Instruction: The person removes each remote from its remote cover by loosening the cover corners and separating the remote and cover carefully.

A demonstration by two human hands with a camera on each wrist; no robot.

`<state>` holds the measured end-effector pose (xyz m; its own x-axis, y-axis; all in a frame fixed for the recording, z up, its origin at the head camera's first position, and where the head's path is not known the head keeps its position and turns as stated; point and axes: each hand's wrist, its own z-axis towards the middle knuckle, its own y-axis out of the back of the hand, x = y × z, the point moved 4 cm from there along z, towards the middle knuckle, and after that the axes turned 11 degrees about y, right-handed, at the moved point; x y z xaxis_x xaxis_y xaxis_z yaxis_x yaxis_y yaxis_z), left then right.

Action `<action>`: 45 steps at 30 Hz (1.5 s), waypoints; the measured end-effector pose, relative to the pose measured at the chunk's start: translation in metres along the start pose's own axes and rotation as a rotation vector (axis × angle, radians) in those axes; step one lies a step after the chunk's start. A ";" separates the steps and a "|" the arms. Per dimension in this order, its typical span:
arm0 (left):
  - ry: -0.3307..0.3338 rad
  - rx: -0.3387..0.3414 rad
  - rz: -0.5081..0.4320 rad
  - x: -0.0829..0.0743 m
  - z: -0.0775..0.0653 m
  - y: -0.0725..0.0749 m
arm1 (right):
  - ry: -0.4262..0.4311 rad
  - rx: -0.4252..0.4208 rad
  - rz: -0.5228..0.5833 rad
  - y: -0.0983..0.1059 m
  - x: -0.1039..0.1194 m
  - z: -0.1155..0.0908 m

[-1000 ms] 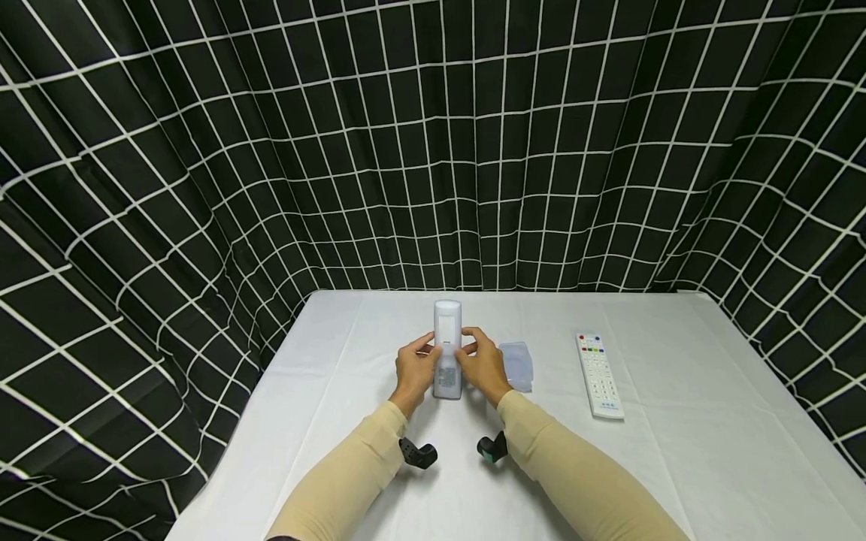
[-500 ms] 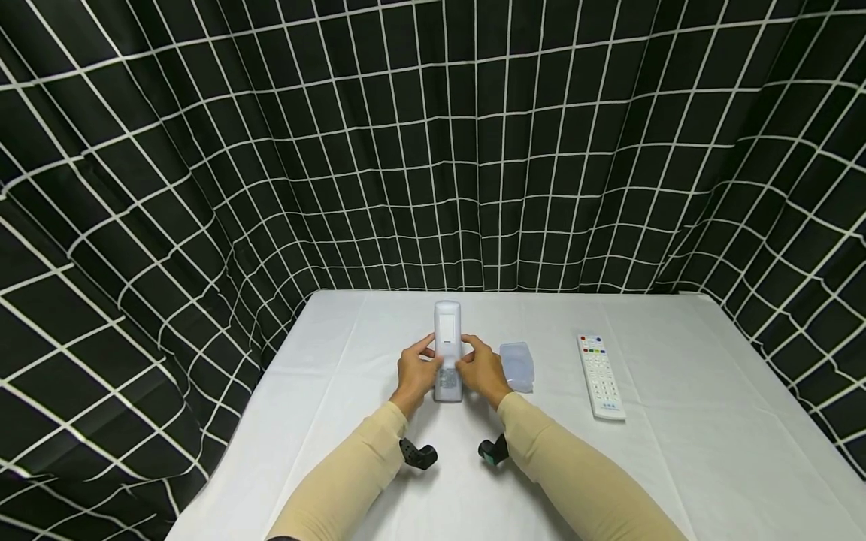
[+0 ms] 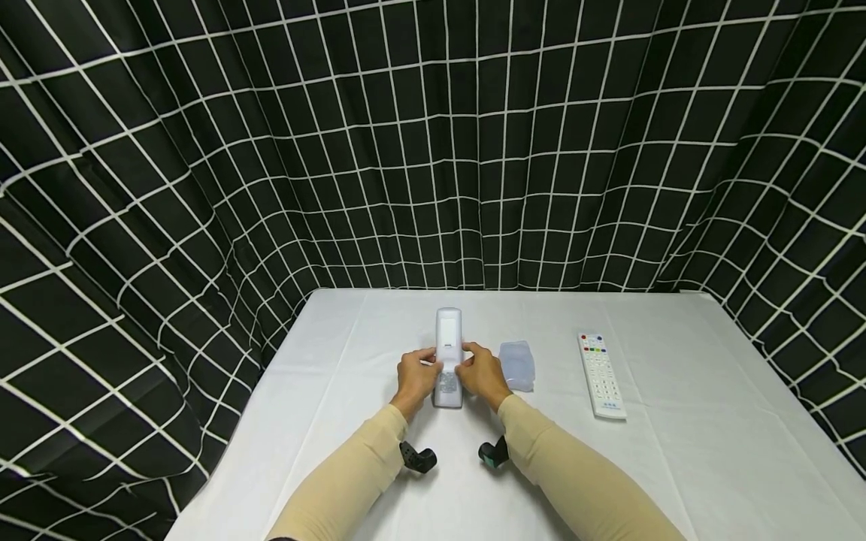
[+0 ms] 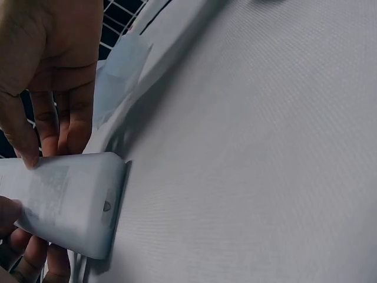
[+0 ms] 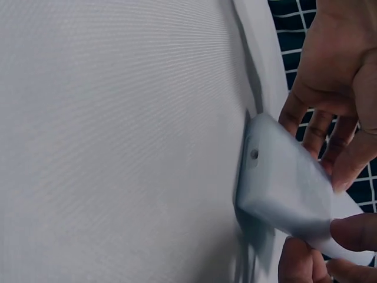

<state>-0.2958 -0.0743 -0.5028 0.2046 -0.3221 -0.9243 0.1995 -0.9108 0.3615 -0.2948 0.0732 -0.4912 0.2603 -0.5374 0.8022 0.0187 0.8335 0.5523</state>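
Note:
A white remote control lies back side up between my two hands, its length pointing away from me. It shows a pale rectangular panel in its upper half and a grey printed label lower down. My left hand grips its left edge, thumb on the back and fingers around the side. Opposite, my right hand holds the right edge the same way. In the left wrist view the rounded near end of the remote control, with a small hole, is close over the cloth. The remote's button face is hidden.
To the right of my right hand lies a flat, translucent bluish piece. Farther right, a second white remote control rests buttons up. White cloth covers the table, and a black curtain with a white grid hangs around its far edge.
The held remote control has shifted slightly toward me. Both thumbs have moved a little closer to its near end. The other remote and the translucent piece have stayed put.

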 end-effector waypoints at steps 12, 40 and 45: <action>0.048 0.014 0.032 0.005 -0.001 0.000 | -0.080 0.053 0.014 -0.005 -0.006 0.000; 0.096 0.101 0.153 0.015 -0.004 -0.003 | -0.082 0.129 -0.061 -0.014 -0.011 -0.005; 0.102 0.092 0.171 0.015 -0.002 -0.003 | -0.081 0.121 -0.066 -0.014 -0.011 -0.005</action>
<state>-0.2912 -0.0753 -0.5172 0.3252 -0.4504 -0.8315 0.0658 -0.8664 0.4951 -0.2930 0.0679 -0.5094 0.1830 -0.6028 0.7766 -0.0845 0.7774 0.6234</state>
